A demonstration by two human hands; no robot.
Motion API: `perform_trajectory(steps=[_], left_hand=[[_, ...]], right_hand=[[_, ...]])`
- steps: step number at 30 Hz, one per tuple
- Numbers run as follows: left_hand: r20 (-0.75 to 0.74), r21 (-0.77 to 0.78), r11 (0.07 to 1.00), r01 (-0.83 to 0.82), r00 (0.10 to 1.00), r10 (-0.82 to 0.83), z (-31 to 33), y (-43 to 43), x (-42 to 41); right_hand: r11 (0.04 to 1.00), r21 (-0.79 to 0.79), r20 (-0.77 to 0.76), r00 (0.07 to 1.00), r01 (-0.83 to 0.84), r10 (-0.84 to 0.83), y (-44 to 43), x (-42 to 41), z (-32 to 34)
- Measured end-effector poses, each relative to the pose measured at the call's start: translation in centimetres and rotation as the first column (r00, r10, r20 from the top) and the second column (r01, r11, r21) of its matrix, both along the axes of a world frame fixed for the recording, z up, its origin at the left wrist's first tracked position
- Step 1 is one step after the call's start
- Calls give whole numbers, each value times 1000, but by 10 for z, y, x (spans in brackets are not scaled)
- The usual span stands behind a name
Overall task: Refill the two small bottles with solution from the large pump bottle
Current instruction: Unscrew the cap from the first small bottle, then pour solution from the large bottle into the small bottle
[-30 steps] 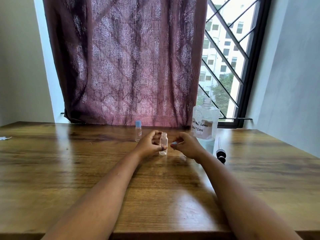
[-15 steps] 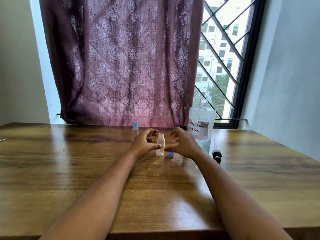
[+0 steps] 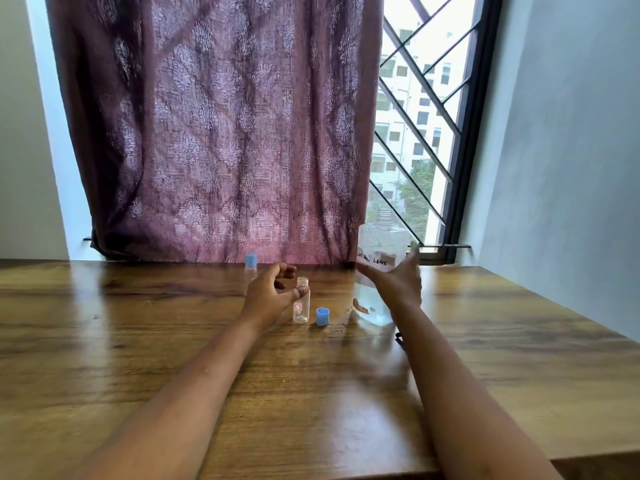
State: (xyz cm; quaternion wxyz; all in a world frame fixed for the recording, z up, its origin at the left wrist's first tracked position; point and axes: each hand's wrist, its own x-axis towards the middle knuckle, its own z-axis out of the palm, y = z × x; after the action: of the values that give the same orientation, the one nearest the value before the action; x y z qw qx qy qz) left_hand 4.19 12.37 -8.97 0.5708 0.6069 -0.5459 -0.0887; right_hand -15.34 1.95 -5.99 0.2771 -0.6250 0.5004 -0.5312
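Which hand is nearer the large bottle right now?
Right. The right hand is spread open just in front of the large bottle; the left hand is farther left, at the small bottle.

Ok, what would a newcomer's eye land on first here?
Probably the right hand, open and blurred, reaching for the large clear bottle by the window. Next, the uncapped small bottle mid-table, with the left hand resting its thumb against it and a blue cap lying just right of it. Behind hangs a purple curtain.
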Motion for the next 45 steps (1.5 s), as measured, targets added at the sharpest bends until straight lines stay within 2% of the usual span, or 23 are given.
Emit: perform_trajectory(steps=[3,6,8,11,13,15,18,21,25,27,34,38,45], left_hand=[[13,13,1000,-5,1000,5,-3,0,-3],[15,9,1000,-12,1000,11,-3,0,-6],[13,8,1000,-9,1000,9,-2,0,-7],[35,31,999,-17,999,16,-2,0,-7],[62,61,998,-20,998,16,-3,0,-9],[80,106,994,-18,997,9,-5,-3,-11],[73,186,982,10,997,-24,-8,-7,-15],[139,236,971,-37,990,4,-13,-12,-18],[101,181,981,-74,993,57,-12,-12,-18],[59,163,984,-78,996,69,-10,-10,-18],[-33,149,987,-54,998,60,-9,-7,-9],[-6,142,988,-57,998,58,-8,-7,-9],[33,147,986,-80,997,76,-11,-11,-6]], right_hand=[[999,-31,-24,1000,-20,19,-4,2,-8],[996,-69,22,998,-60,62,-7,2,-8],[975,-57,73,973,-216,220,-9,0,-7],[886,-27,210,863,-464,459,-13,-7,-10],[832,-24,260,801,-554,540,-12,-7,-12],[822,-20,233,797,-569,557,-10,-1,-12],[866,-17,125,859,-499,497,-5,9,-13],[910,-52,22,911,-411,412,-2,10,-10],[906,-258,-260,927,-337,271,4,8,-3],[885,-326,-375,905,-332,201,7,7,-4],[900,-367,-627,777,-234,-54,9,3,-9],[893,-412,-702,688,-182,-183,9,5,-11],[892,-421,-759,603,-166,-246,9,9,-14]])
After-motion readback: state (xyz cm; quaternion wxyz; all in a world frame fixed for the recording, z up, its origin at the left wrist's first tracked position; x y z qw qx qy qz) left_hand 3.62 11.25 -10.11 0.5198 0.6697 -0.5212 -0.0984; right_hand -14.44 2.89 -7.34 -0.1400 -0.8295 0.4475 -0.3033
